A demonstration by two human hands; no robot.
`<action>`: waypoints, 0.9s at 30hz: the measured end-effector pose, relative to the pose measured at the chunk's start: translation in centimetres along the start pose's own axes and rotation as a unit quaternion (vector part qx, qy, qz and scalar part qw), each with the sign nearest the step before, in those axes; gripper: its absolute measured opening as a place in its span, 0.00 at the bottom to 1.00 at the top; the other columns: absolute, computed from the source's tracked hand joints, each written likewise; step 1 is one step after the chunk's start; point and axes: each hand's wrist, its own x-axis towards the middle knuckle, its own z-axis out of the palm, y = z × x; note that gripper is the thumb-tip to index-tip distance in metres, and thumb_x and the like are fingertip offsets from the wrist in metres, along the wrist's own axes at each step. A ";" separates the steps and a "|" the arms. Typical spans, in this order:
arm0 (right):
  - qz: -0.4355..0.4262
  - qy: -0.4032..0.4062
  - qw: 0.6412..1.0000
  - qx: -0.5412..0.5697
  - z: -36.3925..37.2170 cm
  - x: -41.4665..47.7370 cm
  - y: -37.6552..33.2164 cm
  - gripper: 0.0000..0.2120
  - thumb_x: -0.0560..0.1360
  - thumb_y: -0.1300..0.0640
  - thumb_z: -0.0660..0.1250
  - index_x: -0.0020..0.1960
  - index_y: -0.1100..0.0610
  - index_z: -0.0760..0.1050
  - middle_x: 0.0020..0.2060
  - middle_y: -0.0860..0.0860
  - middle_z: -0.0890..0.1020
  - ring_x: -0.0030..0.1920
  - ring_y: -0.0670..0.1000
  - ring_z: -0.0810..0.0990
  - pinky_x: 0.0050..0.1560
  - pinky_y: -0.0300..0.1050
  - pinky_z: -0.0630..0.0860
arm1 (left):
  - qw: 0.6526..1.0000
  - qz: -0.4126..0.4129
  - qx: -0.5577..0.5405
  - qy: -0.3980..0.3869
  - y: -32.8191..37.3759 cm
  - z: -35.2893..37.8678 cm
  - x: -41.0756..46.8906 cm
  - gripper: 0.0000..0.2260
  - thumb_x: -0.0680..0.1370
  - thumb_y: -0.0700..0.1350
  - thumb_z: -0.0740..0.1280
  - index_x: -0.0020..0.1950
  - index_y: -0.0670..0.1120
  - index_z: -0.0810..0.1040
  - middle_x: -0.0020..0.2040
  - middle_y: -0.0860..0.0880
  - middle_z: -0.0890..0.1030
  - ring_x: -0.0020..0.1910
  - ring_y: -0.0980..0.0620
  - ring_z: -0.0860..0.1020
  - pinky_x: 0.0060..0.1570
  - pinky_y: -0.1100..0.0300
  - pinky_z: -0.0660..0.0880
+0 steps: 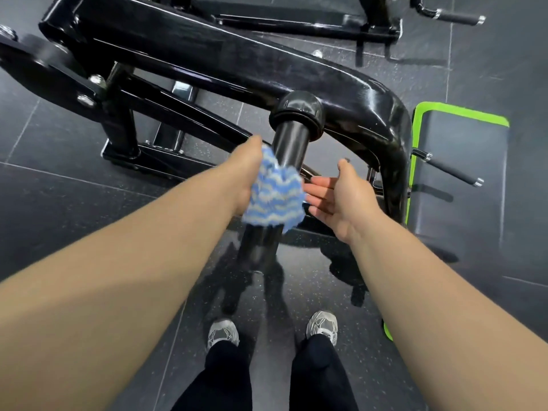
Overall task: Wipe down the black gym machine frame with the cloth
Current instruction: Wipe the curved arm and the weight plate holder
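The cloth is a fluffy blue-and-white striped rag, soft and light. It will bunch and fold to whatever it's pressed on, so it wants a full palm behind it, not a pinch at one corner. It sits bunched against the round upright post of the black gym machine frame, just below the post's domed cap. The left hand holds it there from the side. That hand's fingers are buried under the folds, so I can't tell how tightly they wrap. The right hand is empty, palm turned in and fingers nearly straight. Its fingertips are right beside the cloth's edge, and whether they touch it I couldn't say. The frame itself is heavy, rigid steel tube in glossy black paint, all smooth curves and flat-sided beams joined with bright bolts. I'd guess it's slick enough that the rag will glide, and fixed enough to lean on. Off to the right lies a dark pad with a lime-green border, on speckled rubber floor tiles.
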 end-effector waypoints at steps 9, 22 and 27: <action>0.073 -0.190 0.967 0.150 1.2 -1.9 2.2 0.25 0.78 0.38 0.60 0.54 0.60 0.78 0.50 0.57 0.84 0.55 0.57 0.82 0.65 0.57 0.73 | 0.995 0.081 0.061 -0.009 -2.3 -3.0 -3.1 0.14 0.80 0.54 0.62 0.41 0.48 0.76 0.30 0.50 0.79 0.32 0.52 0.78 0.35 0.61 0.76; -0.033 -0.065 0.965 0.253 3.5 -3.3 1.8 0.18 0.82 0.53 0.59 0.66 0.62 0.71 0.58 0.59 0.80 0.57 0.58 0.81 0.59 0.54 0.76 | 0.990 0.142 0.019 -0.007 -2.4 -3.2 -4.9 0.15 0.80 0.44 0.62 0.64 0.38 0.75 0.57 0.43 0.81 0.52 0.48 0.80 0.58 0.51 0.75; -0.125 0.030 0.984 0.121 4.9 -3.4 -1.5 0.15 0.81 0.55 0.54 0.55 0.66 0.73 0.38 0.72 0.76 0.35 0.67 0.80 0.44 0.59 0.80 | 0.982 0.183 0.053 0.000 -0.8 -4.9 -4.4 0.14 0.80 0.46 0.62 0.65 0.47 0.76 0.60 0.49 0.80 0.59 0.55 0.77 0.61 0.57 0.71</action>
